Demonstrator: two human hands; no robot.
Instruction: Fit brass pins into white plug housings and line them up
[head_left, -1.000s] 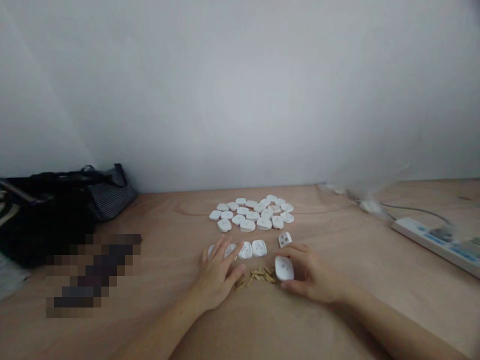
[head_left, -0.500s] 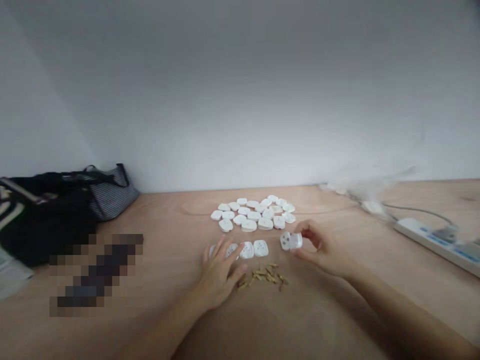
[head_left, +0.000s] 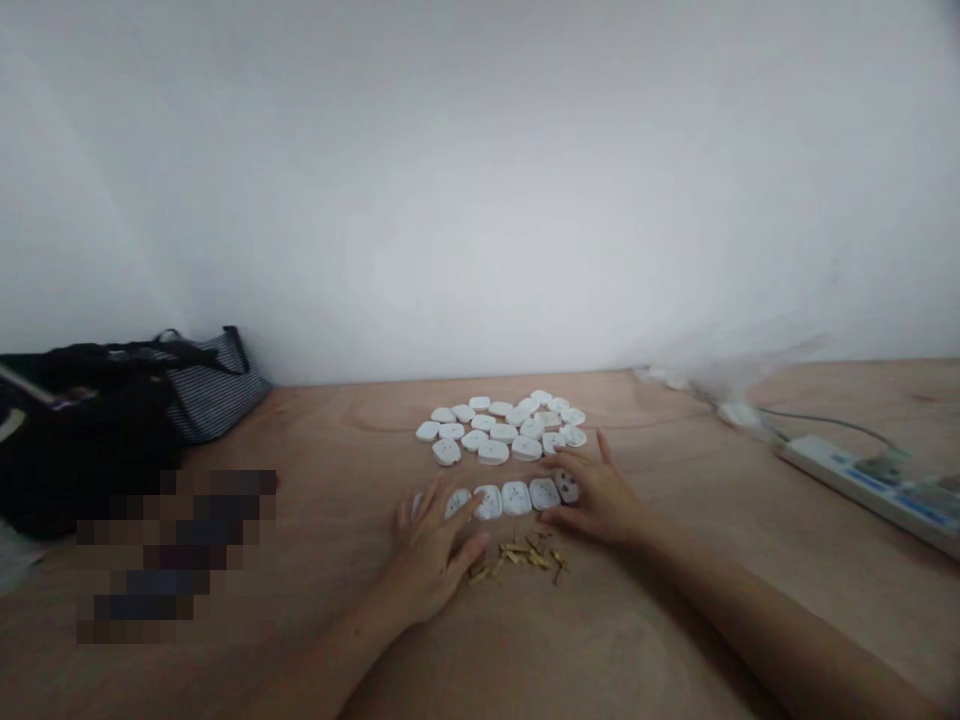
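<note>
A row of white plastic socket covers [head_left: 516, 498], each with small holes, runs sideways in front of me. My left hand [head_left: 427, 550] lies over the row's left end, fingers spread and resting on the covers there. At the right end my right hand [head_left: 592, 495] has its thumb and forefinger around the near and far edges of the last white socket covers [head_left: 568, 487], partly hiding them. Just this side of the row lies a loose heap of small brass-coloured metal strips [head_left: 525, 553].
Behind the row is a cluster of more white covers [head_left: 495, 430]. A power strip [head_left: 870, 490] with a cable and clear plastic wrapping [head_left: 735, 370] is at the right. Black bags [head_left: 90, 430] stand at the left, near a pixelated dark object [head_left: 180, 550] on the wooden table [head_left: 337, 480].
My right hand has moved left and down, bringing the two covers it held to the row's right end. My left hand stays on the left end.
</note>
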